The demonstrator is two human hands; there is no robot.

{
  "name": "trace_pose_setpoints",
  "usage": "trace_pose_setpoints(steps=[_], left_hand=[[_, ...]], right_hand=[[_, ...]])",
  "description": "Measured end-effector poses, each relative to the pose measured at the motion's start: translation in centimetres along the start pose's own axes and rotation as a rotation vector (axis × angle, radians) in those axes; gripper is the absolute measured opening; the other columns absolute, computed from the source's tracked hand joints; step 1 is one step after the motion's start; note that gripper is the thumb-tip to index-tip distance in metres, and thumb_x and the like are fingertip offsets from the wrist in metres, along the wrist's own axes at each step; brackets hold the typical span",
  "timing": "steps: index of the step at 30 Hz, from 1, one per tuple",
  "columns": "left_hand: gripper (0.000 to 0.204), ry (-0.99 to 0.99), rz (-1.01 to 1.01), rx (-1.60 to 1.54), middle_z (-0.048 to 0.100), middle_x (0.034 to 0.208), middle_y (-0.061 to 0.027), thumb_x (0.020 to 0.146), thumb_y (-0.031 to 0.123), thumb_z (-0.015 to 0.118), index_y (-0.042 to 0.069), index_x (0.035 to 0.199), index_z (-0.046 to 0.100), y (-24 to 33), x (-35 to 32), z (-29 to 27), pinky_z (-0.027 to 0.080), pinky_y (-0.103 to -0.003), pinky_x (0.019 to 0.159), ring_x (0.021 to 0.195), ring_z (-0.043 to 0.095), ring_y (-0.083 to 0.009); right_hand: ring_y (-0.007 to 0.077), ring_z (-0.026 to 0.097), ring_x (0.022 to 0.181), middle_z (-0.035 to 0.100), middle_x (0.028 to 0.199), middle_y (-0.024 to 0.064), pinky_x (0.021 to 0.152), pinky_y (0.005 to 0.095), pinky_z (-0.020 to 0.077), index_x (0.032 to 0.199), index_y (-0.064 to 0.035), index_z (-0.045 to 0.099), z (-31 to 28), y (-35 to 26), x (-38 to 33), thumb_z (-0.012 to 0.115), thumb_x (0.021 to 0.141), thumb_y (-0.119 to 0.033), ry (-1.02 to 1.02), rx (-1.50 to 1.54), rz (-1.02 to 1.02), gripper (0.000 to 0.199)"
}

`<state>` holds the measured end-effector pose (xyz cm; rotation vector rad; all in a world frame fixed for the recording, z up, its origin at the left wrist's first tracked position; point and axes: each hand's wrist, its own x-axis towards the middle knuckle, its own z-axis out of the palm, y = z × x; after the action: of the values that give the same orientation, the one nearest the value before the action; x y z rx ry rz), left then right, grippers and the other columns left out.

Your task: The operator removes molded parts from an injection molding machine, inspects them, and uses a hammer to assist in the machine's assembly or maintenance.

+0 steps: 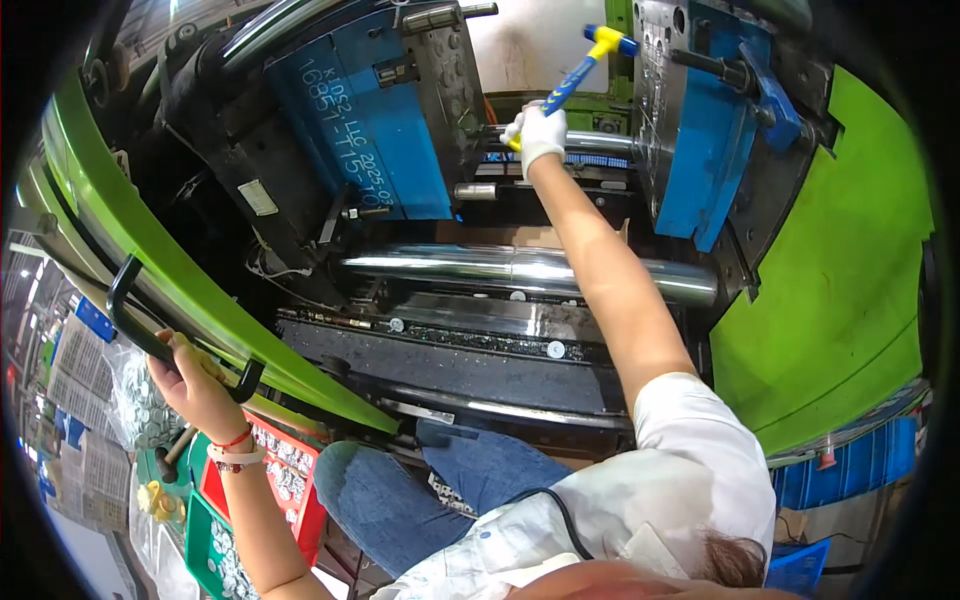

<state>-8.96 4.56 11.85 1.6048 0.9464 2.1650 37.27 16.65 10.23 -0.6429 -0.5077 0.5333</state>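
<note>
Gripping the blue-and-yellow double-faced mallet point(573, 84) between the 2 blue-sided mold halves point(360, 125), our gloved right hand point(541, 133) needs a firm wrist; our bare left hand point(190, 380), curled around the bent black handle point(138, 328), should steady the curved green door point(190, 292). Nearer us lies a glossy, cylindrical chrome tie bar point(470, 264).

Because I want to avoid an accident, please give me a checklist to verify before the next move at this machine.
1. Hammer held by its handle: ok, in the right hand.
2. Left hand away from the blocks: ok, on the black handle.
3. Right hand outside the gap between left blue block and right blue block: not ok, appears between them.
4. Both hands gloved: not ok, only the right wears a white glove.
5. Lower bed free of loose discs: not ok, some lie there.
6. Power off: cannot tell.
</note>
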Motion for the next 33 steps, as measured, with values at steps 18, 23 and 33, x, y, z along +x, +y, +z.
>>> trace_pose_setpoints(steps=[18, 23, 33], left_hand=[[0.021, 0.022, 0.042, 0.064, 0.046, 0.072, 0.0034, 0.090, 0.011, 0.046, 0.003, 0.109, 0.049, -1.7, 0.4, 0.0, 0.031, -0.017, 0.046, 0.055, 0.039, -0.0022], [0.022, -0.011, 0.020, 0.046, 0.048, 0.078, 0.0029, 0.090, 0.009, 0.046, 0.002, 0.110, 0.050, -1.4, 0.4, -0.7, 0.033, -0.017, 0.052, 0.060, 0.041, -0.0023], [0.023, 0.029, 0.037, 0.092, 0.047, 0.080, 0.0027, 0.090, 0.009, 0.046, 0.002, 0.111, 0.050, -0.9, 0.1, 0.2, 0.033, -0.017, 0.053, 0.062, 0.041, -0.0025]], right_hand=[[0.0202, 0.053, 0.045, 0.050, 0.062, 0.0090, 0.042, 0.0363, 0.0491, 0.086, -0.0034, 0.042, 3.0, 1.6, 2.1, 0.045, 0.086, -0.009, 0.194, -0.076, -0.045, 0.007], [0.0211, 0.052, 0.046, 0.049, 0.063, 0.0080, 0.041, 0.0371, 0.0448, 0.092, -0.0063, 0.042, 3.9, 3.8, -1.4, 0.048, 0.083, -0.005, -0.387, -0.358, 0.354, 0.011], [0.0198, 0.048, 0.039, 0.047, 0.058, 0.0073, 0.040, 0.0358, 0.0484, 0.084, -0.0034, 0.044, 3.4, 1.7, 3.0, 0.045, 0.084, -0.002, 0.141, -0.097, -0.033, 0.002]])
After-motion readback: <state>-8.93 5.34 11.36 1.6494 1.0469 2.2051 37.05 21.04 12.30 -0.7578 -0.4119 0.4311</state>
